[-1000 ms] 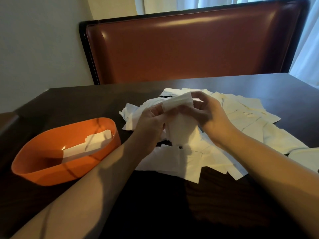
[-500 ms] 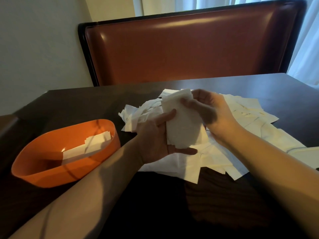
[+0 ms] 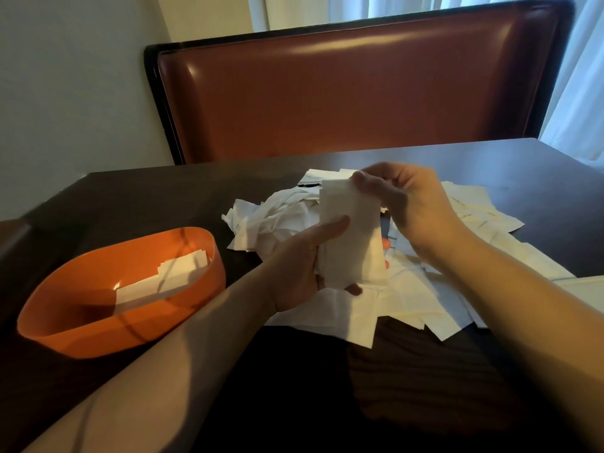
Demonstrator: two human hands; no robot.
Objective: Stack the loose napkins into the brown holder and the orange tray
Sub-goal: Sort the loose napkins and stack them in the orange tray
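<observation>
The person is gathering a small bundle of napkins (image 3: 351,237) above the loose pile (image 3: 408,289), and I would say this is the squaring-up step before a drop into a container. The left hand (image 3: 304,266) is cupping the bundle from below and from the side away from the pile's far end, thumb laid across its face and fingertips curling round its lower edge. The right hand (image 3: 411,204) is pinching the bundle's top corner, its other fingers loosely bent.

Taking the orange tray (image 3: 58,331) as the marker: the bundle is being held well apart from it, off its far-right end, with bare dark table (image 3: 163,197) lying between. A few napkins are already lying inside the tray along its far wall. The pile is sprawling beyond the bundle, spreading away from the tray toward the table's right edge. I cannot see a brown holder anywhere.

The next move, as I judge it, is calling for the edges to be tapped level, then a short carry across to the tray with the bundle kept flat so the sheets do not fan out. The path looks open. The tray's rim is standing raised, so the bundle would need lifting over it. The padded bench back (image 3: 359,93) is sitting past the table, out of the way.
</observation>
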